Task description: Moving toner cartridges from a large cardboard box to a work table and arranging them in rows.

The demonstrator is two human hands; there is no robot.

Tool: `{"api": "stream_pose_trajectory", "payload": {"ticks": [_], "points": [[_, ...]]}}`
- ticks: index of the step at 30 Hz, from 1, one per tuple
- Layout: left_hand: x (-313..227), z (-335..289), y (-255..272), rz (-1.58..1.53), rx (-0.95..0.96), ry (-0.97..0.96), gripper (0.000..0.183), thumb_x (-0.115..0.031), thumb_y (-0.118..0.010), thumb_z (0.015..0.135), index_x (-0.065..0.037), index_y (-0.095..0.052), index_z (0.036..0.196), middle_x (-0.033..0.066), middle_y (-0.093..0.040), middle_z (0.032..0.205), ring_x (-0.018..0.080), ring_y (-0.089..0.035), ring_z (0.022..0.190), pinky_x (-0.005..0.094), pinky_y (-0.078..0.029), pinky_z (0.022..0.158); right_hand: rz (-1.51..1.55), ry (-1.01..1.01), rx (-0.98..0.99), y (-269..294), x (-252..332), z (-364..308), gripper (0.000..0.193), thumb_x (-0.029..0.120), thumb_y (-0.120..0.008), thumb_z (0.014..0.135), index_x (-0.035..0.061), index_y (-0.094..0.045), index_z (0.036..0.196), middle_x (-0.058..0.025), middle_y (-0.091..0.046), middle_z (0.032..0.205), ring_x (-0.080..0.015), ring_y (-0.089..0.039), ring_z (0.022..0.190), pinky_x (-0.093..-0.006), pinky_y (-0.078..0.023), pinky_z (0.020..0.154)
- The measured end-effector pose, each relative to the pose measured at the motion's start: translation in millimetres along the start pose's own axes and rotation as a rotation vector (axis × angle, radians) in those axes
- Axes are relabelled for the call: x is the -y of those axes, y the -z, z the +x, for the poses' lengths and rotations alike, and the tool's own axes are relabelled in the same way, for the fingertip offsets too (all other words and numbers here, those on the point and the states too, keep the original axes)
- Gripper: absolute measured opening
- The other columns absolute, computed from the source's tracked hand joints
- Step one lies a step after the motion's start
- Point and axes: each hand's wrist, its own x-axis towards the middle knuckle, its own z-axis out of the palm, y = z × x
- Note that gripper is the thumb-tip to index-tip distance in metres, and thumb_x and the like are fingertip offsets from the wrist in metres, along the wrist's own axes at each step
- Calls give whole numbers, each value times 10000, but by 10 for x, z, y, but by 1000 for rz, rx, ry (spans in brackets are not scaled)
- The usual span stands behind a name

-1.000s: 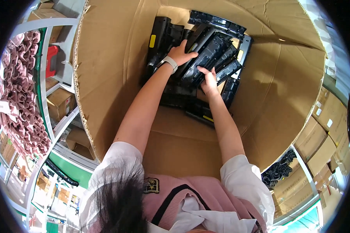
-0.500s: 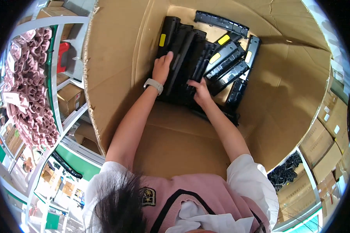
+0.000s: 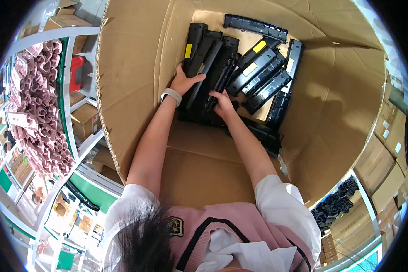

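Observation:
Several long black plastic housings lie side by side in the left part of a deep cardboard box. My left hand, with a pale watch band at its wrist, rests at the near left part of this row. Its thumb stretches right across a housing, apart from the other fingers, which are partly hidden at the row's left side. My right hand is closed on the near part of a narrow ribbed black housing at the row's right side; some of its fingers are out of sight.
Right of the row lie more black housings with yellow labels, at a slant. One housing lies crosswise along the far wall, another near the right. Outside stand a rack with pink parts, a red stool and stacked cartons.
My left thumb has swung out to the right over the row. My right hand has moved slightly left, and the ribbed housing with it has shifted left, next to the others.

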Motion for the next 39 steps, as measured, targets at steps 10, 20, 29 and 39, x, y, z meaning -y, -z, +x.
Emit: {"api": "stream_pose_trajectory", "payload": {"ticks": [10, 20, 29, 39], "points": [[-362, 246, -194, -85, 288, 100, 845, -416, -788, 680, 13, -407, 1300, 141, -527, 1232, 225, -512, 1115, 335, -389, 970, -298, 176, 49, -119, 747, -76, 651, -112, -590, 639, 57, -409, 1242, -103, -592, 1043, -232, -580, 948, -352, -477, 829], [34, 552, -371, 202, 118, 134, 1192, -611, -752, 578, 82, -218, 1387, 240, -395, 1359, 336, -424, 1238, 339, -332, 1038, -803, 404, -133, -4, 959, 481, 626, -49, -653, 537, -5, -497, 1142, -126, -606, 1035, -233, -583, 939, -323, -472, 822], [-186, 585, -370, 47, 173, 135, 1195, -493, -832, 559, 156, -198, 1337, 253, -433, 1302, 296, -451, 1201, 319, -349, 1020, -910, 451, -152, 78, 1083, 658, 555, 13, -651, 581, 10, -519, 1120, -68, -628, 907, -194, -589, 826, -290, -468, 770], [-26, 480, -248, -37, 188, 243, 1198, -397, -882, 528, 67, -190, 1388, 227, -408, 1322, 279, -431, 1212, 364, -325, 1037, -729, 174, 46, 55, 1068, 419, 863, 82, -670, 572, 14, -330, 1363, -158, -423, 1312, -252, -423, 1196, -321, -324, 1012]]}}
